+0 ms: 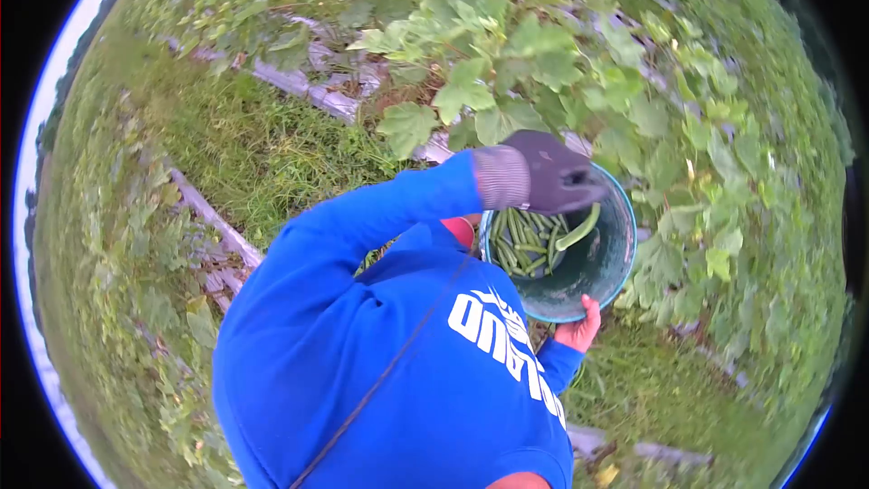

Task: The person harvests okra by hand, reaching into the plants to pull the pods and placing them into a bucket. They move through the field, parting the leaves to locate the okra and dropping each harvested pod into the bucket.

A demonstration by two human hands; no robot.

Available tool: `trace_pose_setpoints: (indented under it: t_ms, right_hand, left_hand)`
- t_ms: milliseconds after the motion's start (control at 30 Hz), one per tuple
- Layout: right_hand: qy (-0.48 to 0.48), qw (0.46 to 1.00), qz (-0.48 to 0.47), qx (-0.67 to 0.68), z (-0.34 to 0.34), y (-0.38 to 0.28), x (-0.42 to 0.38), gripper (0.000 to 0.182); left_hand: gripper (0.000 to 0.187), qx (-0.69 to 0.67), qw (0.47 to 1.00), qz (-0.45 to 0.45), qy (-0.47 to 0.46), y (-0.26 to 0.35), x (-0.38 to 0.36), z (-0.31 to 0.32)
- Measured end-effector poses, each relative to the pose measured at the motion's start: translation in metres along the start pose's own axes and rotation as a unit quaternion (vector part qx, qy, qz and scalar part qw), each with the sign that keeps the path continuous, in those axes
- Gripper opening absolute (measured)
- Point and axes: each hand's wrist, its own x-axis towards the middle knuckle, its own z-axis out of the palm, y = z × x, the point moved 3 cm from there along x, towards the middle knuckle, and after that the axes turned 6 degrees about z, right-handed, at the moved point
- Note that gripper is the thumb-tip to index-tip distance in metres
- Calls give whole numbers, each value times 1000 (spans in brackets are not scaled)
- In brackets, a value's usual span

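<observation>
My left hand (557, 174), in a dark glove with a grey knit cuff, is over the upper part of a round teal bucket (620, 258). Its curled fingers are at the top end of a large, pale green pod (579, 228), which slants down inside the bucket. Several slim green pods (525, 240) lie in the bucket's left part. My right hand (579, 326), bare, grips the bucket's lower rim, with its fingertips showing at the edge. The inner side of the gloved palm is hidden.
Broad-leaved plants (507, 63) grow beyond the bucket and to its right. Pale ground sheeting (308, 91) shows between rows, with grass (262, 145) at the upper left. My blue sweatshirt (362, 371) fills the lower middle, crossed by a thin dark cord (389, 371).
</observation>
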Motion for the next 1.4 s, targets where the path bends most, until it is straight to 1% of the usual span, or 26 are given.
trace_pose_setpoints:
  t_ms: [33,67,100,133,167,233,267,333,367,433,533,567,600,667,800,867,900,933,1000,1033,1133,1200,1267,1300,1333,1400]
  right_hand:
    - [-3,1000,-6,6,5,2,-5,40]
    - [-4,1000,-9,10,7,1,-12,40]
    - [4,1000,-7,13,2,1,-15,40]
    - [10,1000,-7,20,-1,2,-21,40]
    - [19,999,-8,26,-5,3,-27,40]
    - [35,999,-7,36,-13,6,-38,39]
    - [42,999,-16,31,-14,6,-39,39]
    - [52,998,-27,31,-16,12,-51,38]
    - [53,997,-34,34,-17,14,-55,37]
    - [57,997,-48,34,-20,16,-62,38]
    - [65,996,-51,35,-13,10,-62,42]
    - [66,996,-54,35,-14,10,-63,42]
    - [65,996,-50,42,-16,11,-66,43]
    - [65,995,-50,50,-17,12,-68,44]
    - [85,993,-69,53,-21,12,-64,46]
    - [87,992,-72,61,-19,12,-65,46]
    - [87,992,-73,63,-18,11,-64,46]
    - [89,991,-76,63,-16,11,-62,46]
    - [95,991,-71,62,-12,7,-57,45]
    - [97,991,-72,62,-9,7,-57,45]
    - [107,989,-78,64,-4,7,-55,43]
    - [103,990,-76,63,-2,8,-50,43]
    - [105,989,-75,66,-2,8,-47,43]
    - [103,989,-76,69,-2,9,-46,43]
    - [100,989,-77,72,2,8,-45,43]
    - [101,990,-63,72,10,7,-45,49]
  left_hand:
    - [36,-41,995,43,83,-5,-20,4]
    - [26,-91,972,117,181,-12,-40,10]
    - [24,22,957,165,238,-31,-52,28]
    - [26,-119,966,65,222,-36,-69,28]
    - [28,-252,946,-43,199,-41,-88,27]
    - [32,-239,939,-119,214,-78,-111,40]
    - [32,-240,941,-120,205,-96,-113,43]
    - [30,-341,879,-191,274,-131,-125,45]
    - [30,-342,881,-188,268,-143,-123,45]
    - [27,-373,840,-250,304,-163,-114,44]
    - [31,-385,837,-209,327,-172,-70,43]
    - [35,-350,853,-183,340,-183,-55,41]
    - [35,-353,853,-180,340,-198,-41,40]
    - [37,-342,815,-269,383,-231,-11,34]
    - [38,-348,819,-270,369,-265,43,25]
    - [38,-359,810,-310,346,-279,60,22]
    - [38,-381,792,-311,362,-288,67,23]
    - [38,-383,793,-309,360,-297,75,23]
    - [39,-514,703,-284,402,-313,85,26]
    - [39,-531,685,-290,406,-317,87,29]
    - [38,-528,688,-300,398,-312,78,34]
    - [36,-529,681,-305,405,-310,69,34]
    - [34,-608,643,-317,342,-311,61,38]
    - [39,-607,636,-337,335,-293,49,38]
    - [39,-606,639,-334,337,-291,38,41]
    - [36,-645,604,-376,278,-289,11,51]
